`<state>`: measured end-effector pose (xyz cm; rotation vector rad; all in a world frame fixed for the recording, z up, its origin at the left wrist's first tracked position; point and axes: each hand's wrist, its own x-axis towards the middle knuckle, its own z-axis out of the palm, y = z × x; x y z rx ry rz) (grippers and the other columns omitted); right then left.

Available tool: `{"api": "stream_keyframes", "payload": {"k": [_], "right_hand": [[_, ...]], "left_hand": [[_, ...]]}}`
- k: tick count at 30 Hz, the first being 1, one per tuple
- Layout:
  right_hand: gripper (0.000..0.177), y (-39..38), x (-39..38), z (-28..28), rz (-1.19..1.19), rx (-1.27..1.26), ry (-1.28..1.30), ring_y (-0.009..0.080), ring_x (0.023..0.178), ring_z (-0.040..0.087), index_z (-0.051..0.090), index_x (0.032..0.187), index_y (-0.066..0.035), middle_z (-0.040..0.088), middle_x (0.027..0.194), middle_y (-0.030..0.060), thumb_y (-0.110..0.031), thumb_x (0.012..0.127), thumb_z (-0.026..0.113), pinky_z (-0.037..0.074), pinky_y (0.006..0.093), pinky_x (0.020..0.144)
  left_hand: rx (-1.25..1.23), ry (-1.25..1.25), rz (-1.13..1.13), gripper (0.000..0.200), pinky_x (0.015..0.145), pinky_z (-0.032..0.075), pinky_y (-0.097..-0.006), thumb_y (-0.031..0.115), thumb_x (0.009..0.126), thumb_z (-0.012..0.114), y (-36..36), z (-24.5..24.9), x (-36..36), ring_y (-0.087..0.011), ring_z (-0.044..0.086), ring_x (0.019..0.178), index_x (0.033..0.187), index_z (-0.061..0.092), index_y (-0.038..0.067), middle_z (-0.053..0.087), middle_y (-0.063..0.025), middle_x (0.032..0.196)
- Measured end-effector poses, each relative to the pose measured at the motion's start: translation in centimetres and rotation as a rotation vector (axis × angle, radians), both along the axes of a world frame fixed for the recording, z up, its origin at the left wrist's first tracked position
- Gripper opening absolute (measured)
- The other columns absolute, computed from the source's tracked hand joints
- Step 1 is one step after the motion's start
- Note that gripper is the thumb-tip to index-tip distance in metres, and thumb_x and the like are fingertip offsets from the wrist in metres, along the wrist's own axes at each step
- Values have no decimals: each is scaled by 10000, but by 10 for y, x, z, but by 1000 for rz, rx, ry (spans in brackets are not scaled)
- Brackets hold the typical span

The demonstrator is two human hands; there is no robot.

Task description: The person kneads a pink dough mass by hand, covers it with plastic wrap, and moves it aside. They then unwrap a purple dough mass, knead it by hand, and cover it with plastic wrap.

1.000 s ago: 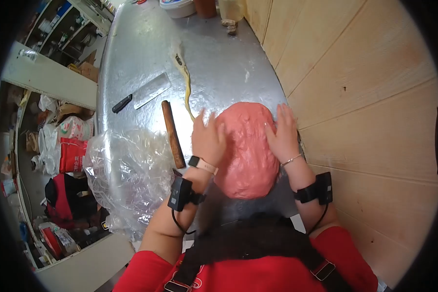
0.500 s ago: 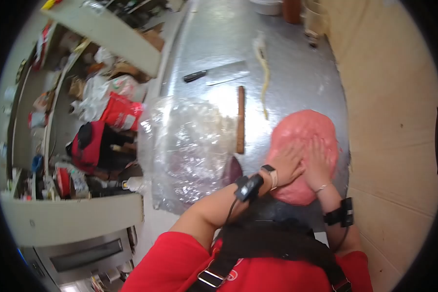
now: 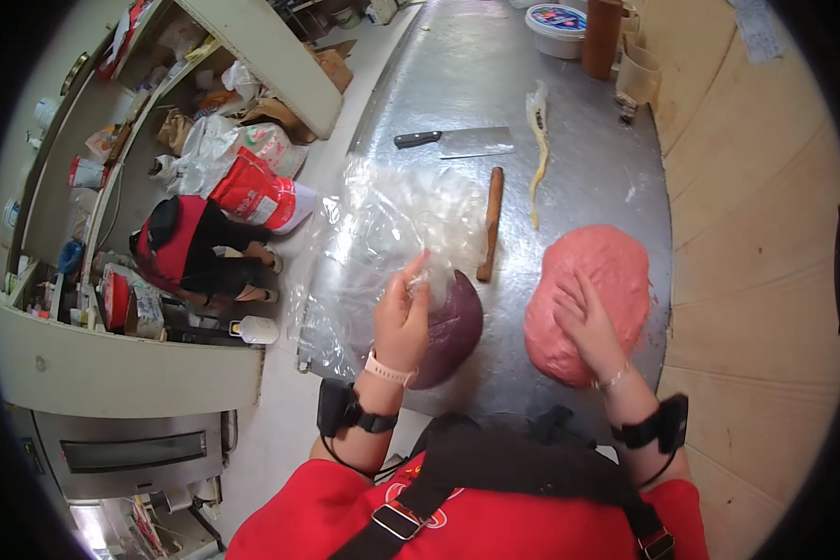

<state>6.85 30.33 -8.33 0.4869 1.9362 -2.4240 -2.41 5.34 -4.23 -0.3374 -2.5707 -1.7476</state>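
A large pink dough mass (image 3: 579, 271) lies on the metal table at the right. My right hand (image 3: 586, 322) rests on it, fingers spread and holding nothing. To the left, my left hand (image 3: 403, 317) pinches the edge of a clear plastic sheet (image 3: 373, 224). Under that sheet, and partly bared at its right side, sits a round purple dough mass (image 3: 457, 327), just right of my left hand. A wooden rolling pin (image 3: 492, 224) stands between the two doughs, further up the table.
Beyond lie a cleaver (image 3: 476, 142) and a pale strip in a plastic wrapper (image 3: 538, 140). A white tub (image 3: 556, 33) and brown container (image 3: 602, 37) stand at the back. A person (image 3: 196, 243) bends by the shelves at left; a wooden wall (image 3: 737, 233) borders the right.
My left hand has left the pink dough, moved left and taken hold of the plastic. More purple dough shows. The bent person's legs and hands now show more.
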Motion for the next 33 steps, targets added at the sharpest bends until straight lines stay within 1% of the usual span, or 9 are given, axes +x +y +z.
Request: {"api": "stream_keyframes", "payload": {"k": [3, 11, 15, 18, 21, 23, 26, 29, 33], "right_hand": [[910, -9, -36, 68, -10, -370, -184, 269, 1228, 417, 30, 1451, -49, 328, 1400, 179, -178, 820, 673, 434, 351, 931], [300, 11, -33, 123, -41, -85, 88, 22, 625, 513, 597, 1161, -53, 609, 728, -30, -144, 879, 551, 345, 164, 513], [315, 77, 41, 112, -506, 136, 468, 78, 758, 596, 564, 1204, -26, 651, 889, 38, -109, 912, 481, 475, 173, 643], [398, 135, 78, 125, -376, 582, 127, 221, 993, 578, 464, 1285, 1, 592, 1101, 153, -103, 901, 480, 472, 300, 851], [510, 162, 96, 32, -323, 939, -154, 301, 1168, 459, 386, 1340, -3, 474, 1261, 222, -158, 873, 521, 379, 386, 972], [587, 124, 93, 45, -234, 1053, -547, 354, 1266, 372, 341, 1371, -10, 399, 1344, 254, -205, 857, 546, 307, 429, 1044], [621, 75, 89, 57, -894, 1510, -172, 390, 1314, 274, 318, 1391, -48, 297, 1433, 194, -289, 860, 533, 262, 451, 1062], [600, 57, 56, 73, -593, 1476, 227, 431, 1325, 228, 307, 1408, -96, 283, 1448, 169, -313, 880, 490, 235, 507, 1062], [625, 100, -26, -37, -164, 1736, -176, 370, 1356, 208, 341, 1405, -192, 262, 1460, 161, -414, 849, 522, 210, 571, 1055]], "left_hand": [[126, -15, -203, 75, 713, 449, -270, 64, 891, 505, 25, 45, 36, -198, 570, 769, 864, 495, -5, 571, -163, 1229], [-74, 667, -954, 154, 851, 443, -429, 138, 818, 619, 56, 83, 65, -348, 548, 1083, 820, 511, 27, 533, -159, 1263], [-368, 682, -437, 415, 1022, 274, -516, 252, 738, 709, -2, 111, 50, -395, 385, 1244, 1065, 583, 30, 444, -225, 1317], [-355, 519, -203, 546, 1032, 251, -514, 254, 728, 713, 12, 84, 20, -391, 305, 1289, 1193, 537, 29, 348, -250, 1378], [-915, 399, -508, 486, 1024, 314, -450, 213, 750, 682, 49, 21, 35, -401, 347, 1255, 1178, 538, 34, 295, -236, 1403], [-852, 433, -472, 443, 992, 336, -455, 171, 740, 673, 67, 20, 36, -404, 370, 1220, 1144, 548, 37, 339, -234, 1360], [-434, 437, -571, 376, 949, 344, -492, 129, 737, 651, 97, 29, 34, -379, 392, 1184, 1095, 562, 54, 398, -210, 1299], [-337, 607, -828, 404, 1001, 313, -491, 207, 782, 610, 141, 23, 27, -380, 372, 1227, 1161, 543, 81, 388, -204, 1335], [-622, 546, -656, 486, 1057, 275, -468, 353, 849, 526, 198, -96, -20, -404, 356, 1260, 1273, 483, 121, 374, -198, 1375]]}}
